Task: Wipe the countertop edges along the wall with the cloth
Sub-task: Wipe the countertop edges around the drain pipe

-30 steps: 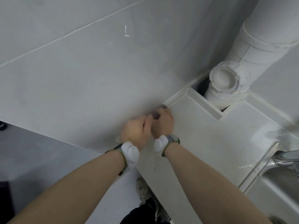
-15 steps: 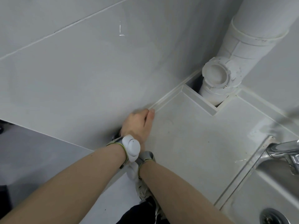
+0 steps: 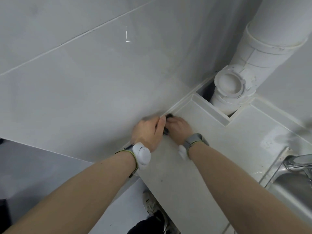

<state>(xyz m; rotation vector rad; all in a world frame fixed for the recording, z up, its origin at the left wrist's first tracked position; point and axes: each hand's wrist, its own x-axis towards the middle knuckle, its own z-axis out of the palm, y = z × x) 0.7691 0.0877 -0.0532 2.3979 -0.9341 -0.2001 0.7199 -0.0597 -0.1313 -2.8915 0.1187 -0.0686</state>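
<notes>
Two hands working a dark cloth at the seam where the countertop meets the wall.

The left hand and right hand lie side by side at the back edge of the countertop, against the tiled wall. A dark cloth shows only as small patches between and ahead of them, on the seam. The right hand's fingers curl over it; whether the left hand's curled fingers grip it cannot be told. A white pipe rises through a notch in the far corner; a tap and sink lie at right.
</notes>
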